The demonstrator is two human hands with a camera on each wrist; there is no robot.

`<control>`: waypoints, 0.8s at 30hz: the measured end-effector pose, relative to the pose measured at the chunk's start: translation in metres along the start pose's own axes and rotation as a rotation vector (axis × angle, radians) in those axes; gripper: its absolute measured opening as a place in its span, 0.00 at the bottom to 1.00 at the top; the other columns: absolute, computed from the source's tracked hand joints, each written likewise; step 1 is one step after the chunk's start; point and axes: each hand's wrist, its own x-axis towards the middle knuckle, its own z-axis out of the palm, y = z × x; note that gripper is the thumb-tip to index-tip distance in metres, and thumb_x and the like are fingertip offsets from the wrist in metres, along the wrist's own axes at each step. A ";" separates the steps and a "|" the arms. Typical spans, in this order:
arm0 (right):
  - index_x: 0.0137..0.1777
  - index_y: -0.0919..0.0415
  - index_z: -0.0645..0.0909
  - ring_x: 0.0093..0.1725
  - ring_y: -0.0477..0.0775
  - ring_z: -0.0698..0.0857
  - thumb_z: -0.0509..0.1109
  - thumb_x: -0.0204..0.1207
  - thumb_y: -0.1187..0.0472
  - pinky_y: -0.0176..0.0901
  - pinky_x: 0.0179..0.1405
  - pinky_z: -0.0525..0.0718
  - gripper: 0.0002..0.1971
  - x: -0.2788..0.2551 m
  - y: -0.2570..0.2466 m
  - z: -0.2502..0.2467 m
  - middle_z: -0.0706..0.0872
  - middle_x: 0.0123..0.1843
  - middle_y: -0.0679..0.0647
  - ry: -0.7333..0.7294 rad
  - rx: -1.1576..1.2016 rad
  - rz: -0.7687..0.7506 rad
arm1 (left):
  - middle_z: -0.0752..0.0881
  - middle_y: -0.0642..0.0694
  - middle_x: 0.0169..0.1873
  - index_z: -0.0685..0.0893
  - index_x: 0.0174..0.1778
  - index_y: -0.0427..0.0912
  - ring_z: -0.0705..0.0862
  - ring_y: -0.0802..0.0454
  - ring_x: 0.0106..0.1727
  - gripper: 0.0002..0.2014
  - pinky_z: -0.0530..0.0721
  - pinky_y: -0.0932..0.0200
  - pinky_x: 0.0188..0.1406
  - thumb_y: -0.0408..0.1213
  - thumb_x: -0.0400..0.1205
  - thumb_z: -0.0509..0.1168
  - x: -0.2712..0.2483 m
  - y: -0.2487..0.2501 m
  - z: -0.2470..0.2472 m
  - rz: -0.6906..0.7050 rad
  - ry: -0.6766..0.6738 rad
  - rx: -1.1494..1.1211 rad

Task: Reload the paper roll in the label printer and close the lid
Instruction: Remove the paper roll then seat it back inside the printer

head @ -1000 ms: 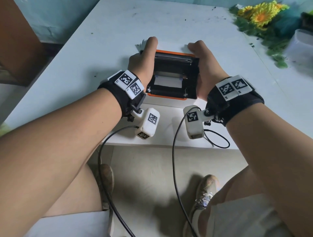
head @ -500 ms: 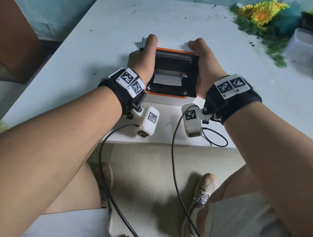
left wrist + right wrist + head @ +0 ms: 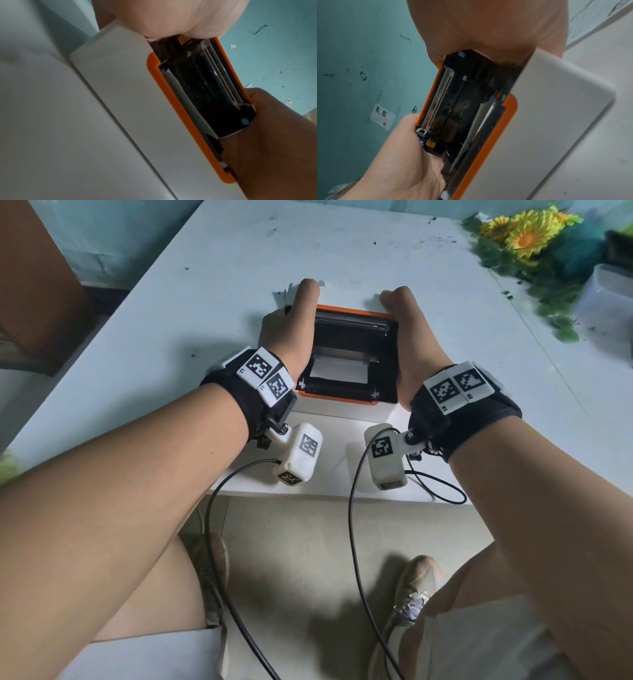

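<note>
The label printer point(image 3: 342, 419) has a white body with an orange rim and stands near the table's front edge. Its lid point(image 3: 352, 337) stands partly raised, black inside with an orange edge. My left hand point(image 3: 291, 333) grips the lid's left side and my right hand point(image 3: 411, 337) grips its right side. The fingertips are hidden behind the lid. A strip of white paper roll point(image 3: 337, 372) shows in the bay below the lid's edge. The wrist views show the gap between the lid point(image 3: 205, 88) and the body point(image 3: 128, 94), with paper point(image 3: 481, 121) inside.
Artificial sunflowers point(image 3: 524, 234) and a clear plastic tub point(image 3: 606, 299) sit at the table's far right. A torn paper scrap point(image 3: 291, 290) lies behind the printer. Wrist camera cables point(image 3: 438, 484) hang over the white table's front edge point(image 3: 325, 496).
Both hands keep their hold on the lid's sides. A narrower strip of white paper shows under the lid's edge than a second ago, so the lid has tipped slightly lower.
</note>
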 end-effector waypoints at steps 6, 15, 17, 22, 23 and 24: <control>0.51 0.51 0.85 0.53 0.66 0.98 0.70 0.78 0.33 0.71 0.62 0.94 0.21 0.003 0.001 0.000 0.90 0.48 0.55 0.029 -0.002 -0.007 | 0.73 0.46 0.39 0.74 0.44 0.45 0.74 0.47 0.40 0.25 0.78 0.52 0.39 0.67 0.74 0.62 -0.004 0.008 -0.004 -0.032 -0.103 -0.002; 0.67 0.54 0.90 0.59 0.69 0.98 0.71 0.78 0.31 0.73 0.63 0.94 0.30 0.000 0.003 0.002 0.98 0.60 0.62 0.056 0.000 -0.024 | 0.85 0.46 0.42 0.87 0.46 0.47 0.87 0.43 0.45 0.24 0.88 0.48 0.48 0.66 0.77 0.65 -0.006 0.007 -0.004 -0.077 -0.111 -0.086; 0.70 0.55 0.90 0.58 0.68 0.99 0.70 0.79 0.29 0.72 0.61 0.95 0.34 -0.002 0.003 0.003 0.98 0.61 0.62 0.067 0.008 -0.036 | 0.82 0.47 0.40 0.83 0.44 0.47 0.83 0.45 0.41 0.22 0.83 0.50 0.44 0.65 0.80 0.65 -0.007 0.005 -0.002 -0.077 -0.078 -0.086; 0.74 0.56 0.90 0.58 0.68 0.99 0.62 0.86 0.25 0.71 0.60 0.96 0.37 -0.003 0.004 0.004 0.98 0.64 0.63 0.071 0.049 -0.051 | 0.79 0.47 0.39 0.79 0.44 0.46 0.80 0.46 0.40 0.24 0.81 0.49 0.42 0.67 0.78 0.63 -0.006 0.003 -0.003 -0.074 -0.090 -0.053; 0.74 0.56 0.90 0.59 0.68 0.99 0.62 0.85 0.25 0.71 0.61 0.96 0.38 -0.002 0.004 0.004 0.97 0.65 0.63 0.073 0.047 -0.054 | 0.78 0.47 0.40 0.79 0.45 0.46 0.80 0.46 0.41 0.24 0.80 0.50 0.43 0.67 0.79 0.62 -0.005 0.003 -0.004 -0.072 -0.099 -0.042; 0.72 0.56 0.91 0.59 0.69 0.99 0.62 0.85 0.25 0.72 0.61 0.96 0.37 -0.002 0.005 0.004 0.97 0.65 0.64 0.076 0.046 -0.058 | 0.78 0.47 0.41 0.78 0.46 0.46 0.79 0.46 0.42 0.24 0.80 0.50 0.44 0.67 0.79 0.62 -0.003 0.002 -0.005 -0.064 -0.102 -0.031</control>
